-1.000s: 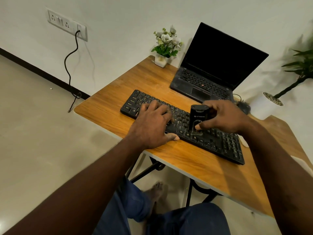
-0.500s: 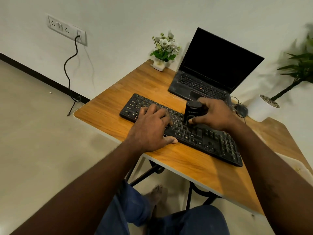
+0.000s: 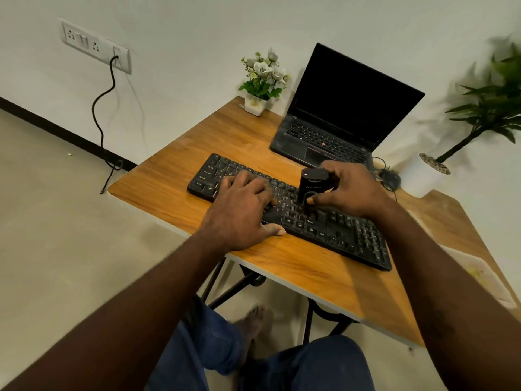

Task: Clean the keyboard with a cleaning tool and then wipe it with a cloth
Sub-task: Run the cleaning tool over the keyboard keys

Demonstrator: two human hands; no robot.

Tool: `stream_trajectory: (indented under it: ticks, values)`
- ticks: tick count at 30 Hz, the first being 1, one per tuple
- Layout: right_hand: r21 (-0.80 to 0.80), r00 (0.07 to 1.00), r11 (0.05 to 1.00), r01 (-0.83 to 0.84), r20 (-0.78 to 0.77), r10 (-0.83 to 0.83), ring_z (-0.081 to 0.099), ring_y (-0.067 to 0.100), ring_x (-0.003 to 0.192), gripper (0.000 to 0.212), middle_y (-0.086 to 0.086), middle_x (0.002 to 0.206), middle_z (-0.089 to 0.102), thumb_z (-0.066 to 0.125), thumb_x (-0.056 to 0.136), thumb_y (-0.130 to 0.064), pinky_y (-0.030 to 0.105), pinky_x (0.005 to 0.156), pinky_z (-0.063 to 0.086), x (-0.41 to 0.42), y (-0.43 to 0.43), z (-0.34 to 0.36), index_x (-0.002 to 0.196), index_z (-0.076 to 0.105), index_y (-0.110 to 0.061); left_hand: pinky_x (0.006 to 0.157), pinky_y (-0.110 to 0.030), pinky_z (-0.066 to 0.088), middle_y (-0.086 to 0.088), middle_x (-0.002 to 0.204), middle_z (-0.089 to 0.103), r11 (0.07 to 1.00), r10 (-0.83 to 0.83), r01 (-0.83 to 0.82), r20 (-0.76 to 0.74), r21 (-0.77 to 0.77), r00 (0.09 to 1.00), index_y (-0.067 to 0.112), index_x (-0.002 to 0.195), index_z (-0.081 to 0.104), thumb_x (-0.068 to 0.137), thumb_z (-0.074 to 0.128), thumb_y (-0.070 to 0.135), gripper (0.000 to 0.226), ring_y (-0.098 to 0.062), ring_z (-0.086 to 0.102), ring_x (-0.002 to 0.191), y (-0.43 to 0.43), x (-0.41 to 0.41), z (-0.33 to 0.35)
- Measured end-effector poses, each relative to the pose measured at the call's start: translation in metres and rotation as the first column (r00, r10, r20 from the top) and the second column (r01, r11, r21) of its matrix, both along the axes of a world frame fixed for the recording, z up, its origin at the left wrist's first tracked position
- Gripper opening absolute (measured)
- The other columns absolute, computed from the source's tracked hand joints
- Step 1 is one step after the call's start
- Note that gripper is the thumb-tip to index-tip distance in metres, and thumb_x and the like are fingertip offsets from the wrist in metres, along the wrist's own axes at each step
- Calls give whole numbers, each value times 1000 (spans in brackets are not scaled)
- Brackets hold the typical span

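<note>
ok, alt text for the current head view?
The person's right hand grips a small black cleaning tool upright on the middle keys of a black keyboard, while the left hand rests flat on its left half. The keyboard lies on a wooden table, with an open, dark-screened laptop and a small pot of white flowers behind it.

Wood-grain table (image 3: 310,277), black plastic gear.
The table top is smooth wood grain with a soft sheen; the keyboard (image 3: 352,235) is matt black plastic, the tool (image 3: 311,183) black plastic with a slight gleam, the laptop (image 3: 293,142) deck matt and dusty-looking, the pot (image 3: 255,106) smooth white.
</note>
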State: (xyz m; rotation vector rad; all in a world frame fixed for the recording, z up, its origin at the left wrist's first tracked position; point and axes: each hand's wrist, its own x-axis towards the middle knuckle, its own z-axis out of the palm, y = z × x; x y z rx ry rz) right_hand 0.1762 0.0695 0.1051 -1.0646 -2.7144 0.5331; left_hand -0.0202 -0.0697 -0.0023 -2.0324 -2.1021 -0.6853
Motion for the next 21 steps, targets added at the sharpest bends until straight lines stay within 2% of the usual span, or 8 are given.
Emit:
stream_trajectory:
  ticks: [1,5,8,12,13,15,17,21]
  values:
    - [0,1000,1000,13,-3,-13,66,-2,83,35,-11,94,71,90,74,-24,20,69,48,1,-2,-1,98,65,-31,110,-44,28,10,145,47,1000,-1,1,2,0,1000,34,136,58,81,51,86,76,-18,29,136,0,1,0]
    - [-174,998,983,-50,36,57,71,5,81,35,-5,93,74,91,73,-21,29,71,56,10,-7,6,99,68,-23,111,-44,28,11,145,46,1000,-4,4,9,2,1000,34,136,58,81,53,85,75,-17,29,136,-1,1,1]
    - [-101,1000,995,-15,6,15,70,4,82,35,-8,90,74,92,72,-22,25,69,53,11,-12,5,98,68,-25,111,-43,29,11,144,47,1000,-3,3,4,2,1000,34,136,58,81,53,85,75,-18,30,135,-2,1,1]
    - [-271,991,960,-70,92,98,72,8,85,35,-5,96,76,91,73,-19,30,74,58,4,-13,14,102,69,-23,110,-44,30,11,143,48,1000,-6,6,8,9,1000,34,135,59,80,52,86,76,-18,31,134,-2,1,1]
    - [-234,997,971,-52,43,64,72,7,85,35,-6,94,75,90,74,-20,29,74,57,-1,-10,14,101,69,-26,110,-44,30,11,142,49,1000,-5,5,8,11,1000,34,134,60,80,52,86,76,-18,32,133,-2,1,1]
    - [-57,995,996,62,-72,-67,68,4,83,35,-9,91,72,91,73,-23,22,68,50,-12,-1,8,97,67,-30,110,-43,29,11,141,49,1000,-2,2,6,19,1000,33,133,61,80,52,86,75,-17,32,132,-3,1,1]
    - [46,985,989,141,-110,-136,64,1,83,35,-13,91,69,92,73,-25,18,64,43,-21,2,-1,95,66,-32,110,-43,29,11,141,49,1000,-2,2,6,26,1000,33,133,61,80,52,85,74,-18,32,132,-3,1,1]
    - [-124,999,992,34,-24,-37,68,1,82,36,-10,91,72,93,71,-25,19,68,48,-14,2,-3,96,68,-32,109,-43,30,10,142,48,1000,2,-2,-3,15,1000,33,135,60,80,51,86,76,-18,31,133,-2,0,0]
